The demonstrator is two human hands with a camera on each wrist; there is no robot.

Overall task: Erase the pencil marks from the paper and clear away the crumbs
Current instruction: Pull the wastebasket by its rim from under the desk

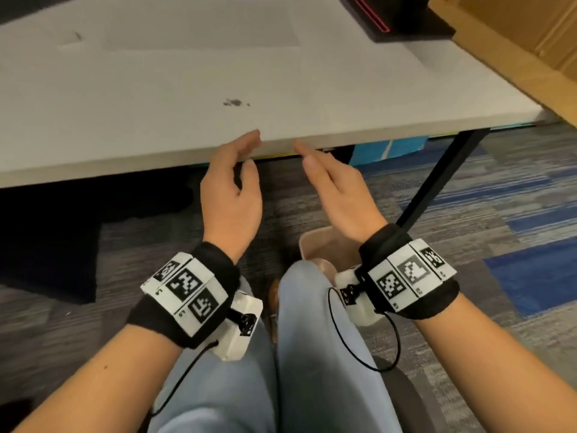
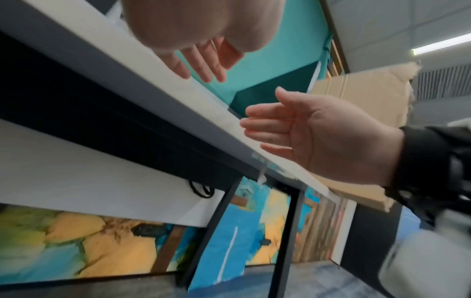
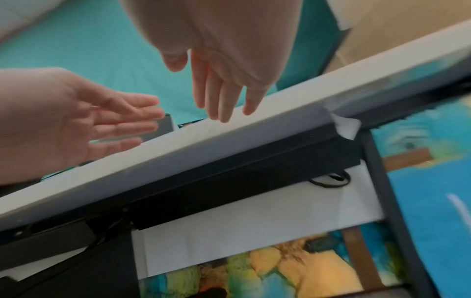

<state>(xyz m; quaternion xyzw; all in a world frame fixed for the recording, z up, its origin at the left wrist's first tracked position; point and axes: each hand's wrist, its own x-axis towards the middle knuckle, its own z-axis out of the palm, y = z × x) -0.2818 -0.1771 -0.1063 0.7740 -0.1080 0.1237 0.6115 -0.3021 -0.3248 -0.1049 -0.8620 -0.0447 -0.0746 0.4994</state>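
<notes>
A faint white sheet of paper [image 1: 199, 29] lies flat at the far middle of the white table [image 1: 374, 98]. A small pile of dark crumbs [image 1: 235, 103] sits on the table between the paper and the front edge. My left hand [image 1: 249, 151] and right hand [image 1: 304, 154] hover at the front edge just below the crumbs. Their palms face each other a short gap apart, fingers straight, and they hold nothing. The left wrist view shows the left hand [image 2: 201, 66] above the edge and the right hand [image 2: 280, 129] beside it. Both empty palms, right hand [image 3: 224, 96] and left hand [image 3: 122, 121], appear in the right wrist view.
A beige bin [image 1: 321, 248] stands on the carpet under my right wrist, beside my knees. A black device with a red stripe [image 1: 396, 17] sits at the table's far right, cardboard [image 1: 530, 42] beyond it. A small dark smudge [image 1: 76, 35] marks the far left. A black table leg [image 1: 437, 182] slants down at right.
</notes>
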